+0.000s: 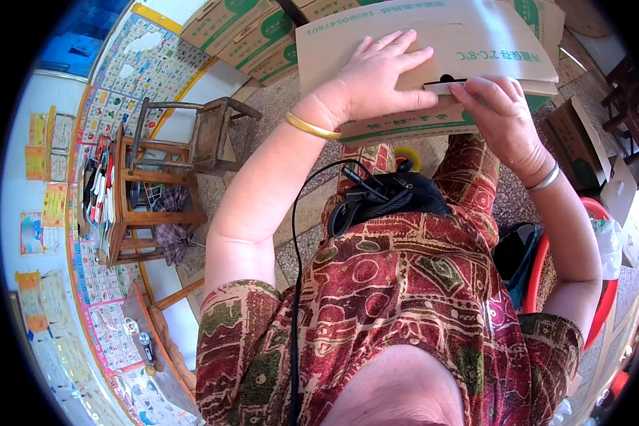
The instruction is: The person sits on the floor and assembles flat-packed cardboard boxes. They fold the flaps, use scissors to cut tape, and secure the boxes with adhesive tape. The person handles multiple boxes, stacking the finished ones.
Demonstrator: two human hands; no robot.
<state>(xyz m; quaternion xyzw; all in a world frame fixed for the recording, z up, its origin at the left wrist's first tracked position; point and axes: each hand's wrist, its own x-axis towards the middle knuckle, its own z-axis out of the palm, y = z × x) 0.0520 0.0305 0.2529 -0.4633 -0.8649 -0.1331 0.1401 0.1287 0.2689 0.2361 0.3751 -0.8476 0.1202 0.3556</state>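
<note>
A brown cardboard box (376, 64) with green printing is in front of me at the top of the view. My left hand (383, 82), a gold bangle at its wrist, lies on the box top with fingers spread. My right hand (497, 113), wearing a silver bangle, is closed at the near edge of the lid. Its thumb and fingers pinch by a small pale tab (441, 88), beside a narrow black shape. Whether that black shape is a slot or a separate piece, I cannot tell. My right fingers partly hide the tab's end.
Several similar boxes (252, 42) stand behind on the left. A wooden chair (224, 131) and a wooden rack (121, 206) are at left. To my right are an open carton (571, 145) and a red tub (595, 207). A black cable (295, 284) hangs down my front beside a black pouch (397, 195).
</note>
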